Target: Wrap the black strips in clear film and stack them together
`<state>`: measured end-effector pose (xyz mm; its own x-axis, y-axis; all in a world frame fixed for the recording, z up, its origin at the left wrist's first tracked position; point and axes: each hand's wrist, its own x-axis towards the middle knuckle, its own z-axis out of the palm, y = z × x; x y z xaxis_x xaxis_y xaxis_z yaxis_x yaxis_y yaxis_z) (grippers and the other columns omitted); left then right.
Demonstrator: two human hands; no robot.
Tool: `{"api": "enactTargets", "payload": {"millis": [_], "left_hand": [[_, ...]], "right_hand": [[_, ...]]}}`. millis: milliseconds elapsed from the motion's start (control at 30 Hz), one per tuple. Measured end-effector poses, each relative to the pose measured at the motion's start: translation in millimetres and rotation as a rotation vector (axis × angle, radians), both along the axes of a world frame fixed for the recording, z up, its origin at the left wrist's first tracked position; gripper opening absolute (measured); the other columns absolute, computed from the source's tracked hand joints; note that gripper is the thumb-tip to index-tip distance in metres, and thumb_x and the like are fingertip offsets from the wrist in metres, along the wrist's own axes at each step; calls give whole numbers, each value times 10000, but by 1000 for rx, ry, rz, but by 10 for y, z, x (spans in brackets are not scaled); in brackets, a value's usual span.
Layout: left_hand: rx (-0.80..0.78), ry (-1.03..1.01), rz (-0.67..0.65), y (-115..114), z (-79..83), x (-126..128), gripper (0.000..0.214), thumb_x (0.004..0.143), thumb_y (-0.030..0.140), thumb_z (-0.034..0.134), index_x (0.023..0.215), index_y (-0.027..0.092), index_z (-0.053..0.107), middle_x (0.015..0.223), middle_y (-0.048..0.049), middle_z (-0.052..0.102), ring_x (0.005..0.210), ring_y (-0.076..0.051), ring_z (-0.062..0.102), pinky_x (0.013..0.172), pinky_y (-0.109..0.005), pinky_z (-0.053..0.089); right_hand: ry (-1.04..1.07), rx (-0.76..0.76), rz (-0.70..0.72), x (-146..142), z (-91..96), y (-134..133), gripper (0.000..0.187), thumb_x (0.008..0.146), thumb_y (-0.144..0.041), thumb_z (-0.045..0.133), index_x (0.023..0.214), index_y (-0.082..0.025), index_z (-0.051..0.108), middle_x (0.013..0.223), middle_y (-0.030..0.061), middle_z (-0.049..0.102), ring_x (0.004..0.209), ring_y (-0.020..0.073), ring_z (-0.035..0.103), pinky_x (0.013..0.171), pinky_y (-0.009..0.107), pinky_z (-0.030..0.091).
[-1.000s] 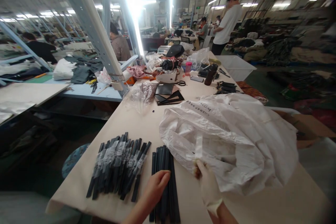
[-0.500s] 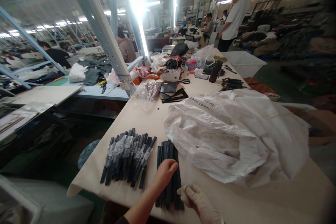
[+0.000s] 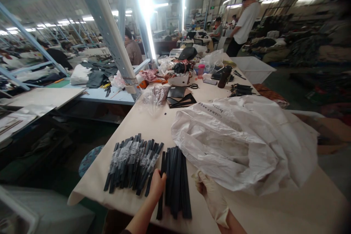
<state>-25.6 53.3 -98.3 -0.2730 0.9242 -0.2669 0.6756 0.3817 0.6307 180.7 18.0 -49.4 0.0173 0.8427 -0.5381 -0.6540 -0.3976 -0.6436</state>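
Note:
A loose stack of long black strips (image 3: 177, 182) lies at the table's near edge. My bare left hand (image 3: 157, 187) is curled against the stack's left side, its fingers wrapped on the outermost strips. To the left lies a fanned pile of black strips wrapped in clear film (image 3: 131, 164). My right hand (image 3: 211, 195), in a pale glove, has its fingers pressed together at the lower edge of a big crumpled white plastic bag (image 3: 246, 142), just right of the stack.
The beige table (image 3: 153, 124) runs away from me, with a clear bag (image 3: 153, 97), flat black sheets (image 3: 179, 97), scissors (image 3: 193, 86), a dark bottle (image 3: 223, 76) and clutter at its far end. A blue steel post (image 3: 109, 33) stands to the left. Several people work behind.
My left hand slid from the top of the black stack to its left side. My gloved right hand let the bag go, dropped toward me, then rose back to the bag's edge.

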Motion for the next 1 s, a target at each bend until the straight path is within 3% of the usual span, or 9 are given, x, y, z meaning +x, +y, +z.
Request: {"api": "enactTargets", "payload": {"millis": [167, 300, 367, 533, 700, 767, 833, 933, 1000], "left_hand": [[76, -223, -89, -439, 490, 45, 210, 816, 372, 382, 855, 175, 442, 540, 66, 460, 475, -102, 498, 477, -197, 379], [-34, -624, -153, -671, 940, 125, 312, 716, 477, 511, 800, 182, 453, 434, 127, 325, 323, -39, 290, 353, -168, 228], [-98, -677, -156, -702, 1067, 142, 320, 676, 476, 550, 755, 182, 451, 422, 129, 317, 309, -26, 268, 332, -162, 199], [-96, -552, -139, -684, 1095, 93, 249, 671, 412, 537, 707, 181, 454, 426, 123, 324, 291, -28, 276, 313, -166, 200], [78, -402, -149, -684, 1098, 129, 192, 703, 351, 525, 748, 164, 514, 523, 71, 440, 381, -52, 373, 388, -181, 312], [107, -427, -141, -701, 1090, 149, 240, 717, 381, 516, 801, 156, 527, 578, 47, 489, 427, -68, 433, 423, -188, 354], [31, -500, -160, -726, 1062, 148, 337, 740, 440, 479, 897, 144, 523, 583, 40, 512, 406, -69, 439, 398, -184, 336], [-72, -580, -187, -749, 1022, 119, 481, 758, 519, 422, 1025, 124, 488, 503, 70, 473, 316, -45, 331, 329, -172, 233], [-15, -592, -148, -747, 1028, 91, 515, 746, 546, 431, 1037, 124, 479, 466, 92, 425, 315, -43, 296, 323, -169, 220]], "right_hand": [[58, 38, -5, -15, 65, 112, 242, 609, -375, 724, 670, -174, 603, 624, -29, 621, 534, 76, 525, 504, 185, 420], [8, 66, 7, -80, 120, 167, 256, 601, -385, 727, 703, -180, 614, 673, -17, 646, 575, 100, 551, 529, 207, 427], [-52, 94, 24, -109, 136, 171, 270, 612, -407, 713, 725, -177, 627, 693, -5, 656, 639, 127, 578, 579, 228, 446], [-176, 210, 98, -143, 154, 121, 313, 643, -445, 675, 757, -154, 662, 765, 41, 690, 723, 160, 597, 694, 271, 458], [-197, 289, 272, -347, 282, -62, 365, 655, -462, 659, 827, -140, 675, 746, 54, 690, 639, 153, 595, 620, 269, 454], [-188, 291, 355, -442, 340, -126, 385, 634, -486, 665, 796, -138, 670, 652, 42, 671, 557, 144, 576, 566, 270, 450], [-247, 274, 372, -497, 371, -159, 389, 621, -509, 664, 733, -136, 659, 588, 34, 649, 521, 138, 561, 540, 266, 441], [-350, 297, 337, -537, 364, -181, 378, 641, -517, 643, 668, -140, 635, 565, 23, 629, 521, 123, 545, 528, 243, 419], [-300, 327, 376, -549, 358, -184, 396, 666, -543, 603, 724, -153, 644, 549, 4, 613, 485, 111, 520, 501, 238, 404]]}}
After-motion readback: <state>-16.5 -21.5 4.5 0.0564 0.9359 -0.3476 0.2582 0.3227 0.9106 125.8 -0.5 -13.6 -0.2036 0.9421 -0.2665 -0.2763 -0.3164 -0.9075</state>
